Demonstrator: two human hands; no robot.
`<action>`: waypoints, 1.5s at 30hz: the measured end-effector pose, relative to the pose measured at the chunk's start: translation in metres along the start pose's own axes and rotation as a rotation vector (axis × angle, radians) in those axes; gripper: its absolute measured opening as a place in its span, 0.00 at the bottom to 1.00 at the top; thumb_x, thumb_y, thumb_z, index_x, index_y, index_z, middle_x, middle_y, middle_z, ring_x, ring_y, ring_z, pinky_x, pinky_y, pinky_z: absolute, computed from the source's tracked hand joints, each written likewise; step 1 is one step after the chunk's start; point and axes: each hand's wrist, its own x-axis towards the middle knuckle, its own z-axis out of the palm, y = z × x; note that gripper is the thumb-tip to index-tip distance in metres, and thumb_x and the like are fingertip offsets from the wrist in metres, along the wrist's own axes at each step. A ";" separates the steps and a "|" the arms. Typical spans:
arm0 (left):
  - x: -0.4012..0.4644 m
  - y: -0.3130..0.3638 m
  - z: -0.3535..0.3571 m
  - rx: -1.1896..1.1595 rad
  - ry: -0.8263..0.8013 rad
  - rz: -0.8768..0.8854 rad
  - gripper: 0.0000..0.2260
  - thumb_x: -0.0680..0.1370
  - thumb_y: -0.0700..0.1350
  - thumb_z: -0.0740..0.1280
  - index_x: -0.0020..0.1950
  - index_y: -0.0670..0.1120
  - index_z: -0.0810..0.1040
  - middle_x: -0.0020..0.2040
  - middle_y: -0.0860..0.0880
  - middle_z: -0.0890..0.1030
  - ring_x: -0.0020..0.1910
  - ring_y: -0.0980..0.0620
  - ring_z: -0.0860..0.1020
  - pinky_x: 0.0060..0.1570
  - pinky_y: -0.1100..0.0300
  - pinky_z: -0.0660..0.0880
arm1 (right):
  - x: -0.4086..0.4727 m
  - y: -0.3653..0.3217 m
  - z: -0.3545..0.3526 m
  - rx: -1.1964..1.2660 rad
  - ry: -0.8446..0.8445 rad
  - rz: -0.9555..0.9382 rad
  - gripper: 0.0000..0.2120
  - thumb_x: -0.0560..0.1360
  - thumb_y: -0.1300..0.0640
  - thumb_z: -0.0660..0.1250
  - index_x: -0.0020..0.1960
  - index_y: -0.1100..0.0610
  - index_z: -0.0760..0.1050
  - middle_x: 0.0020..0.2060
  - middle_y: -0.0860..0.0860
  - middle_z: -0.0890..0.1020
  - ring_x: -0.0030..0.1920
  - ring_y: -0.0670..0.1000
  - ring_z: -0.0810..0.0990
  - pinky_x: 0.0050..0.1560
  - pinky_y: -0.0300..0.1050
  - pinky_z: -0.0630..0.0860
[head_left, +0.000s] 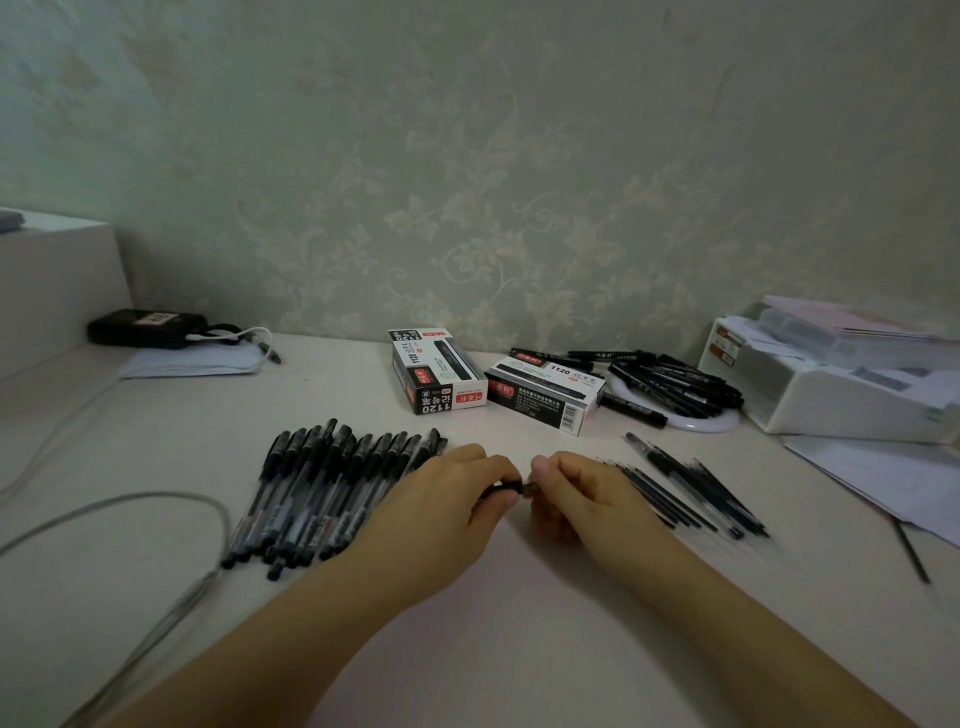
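Left hand (447, 499), right hand (582, 493), pen (508, 488) mid-table (519, 597).

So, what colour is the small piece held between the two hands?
The small piece is black; the head view shows it best.

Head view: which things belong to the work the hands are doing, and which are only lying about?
In the job: left hand and right hand, both pinching a small black pen part; row of pens; loose refills.
Lying about: left pen box; right pen box; pile of markers; black device; white organiser; papers; grey cable.
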 end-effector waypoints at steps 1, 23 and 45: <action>0.000 -0.001 0.000 -0.001 0.003 -0.008 0.08 0.81 0.52 0.60 0.57 0.56 0.77 0.44 0.56 0.73 0.42 0.58 0.72 0.44 0.55 0.75 | 0.000 0.000 -0.001 0.008 -0.012 -0.005 0.15 0.75 0.40 0.64 0.45 0.51 0.78 0.34 0.48 0.83 0.32 0.43 0.77 0.35 0.36 0.73; 0.000 0.002 0.000 -0.031 0.010 0.014 0.08 0.80 0.52 0.61 0.57 0.56 0.77 0.43 0.57 0.73 0.43 0.59 0.72 0.44 0.56 0.74 | 0.000 0.001 0.001 -0.071 -0.001 -0.048 0.22 0.77 0.39 0.59 0.37 0.57 0.75 0.30 0.47 0.79 0.30 0.44 0.74 0.34 0.35 0.72; 0.003 -0.001 -0.005 -0.026 0.172 -0.015 0.08 0.79 0.48 0.65 0.56 0.52 0.80 0.42 0.58 0.73 0.42 0.58 0.73 0.44 0.60 0.73 | -0.002 -0.002 0.002 -0.030 0.128 0.021 0.16 0.83 0.46 0.56 0.46 0.52 0.79 0.38 0.48 0.83 0.34 0.44 0.78 0.35 0.37 0.75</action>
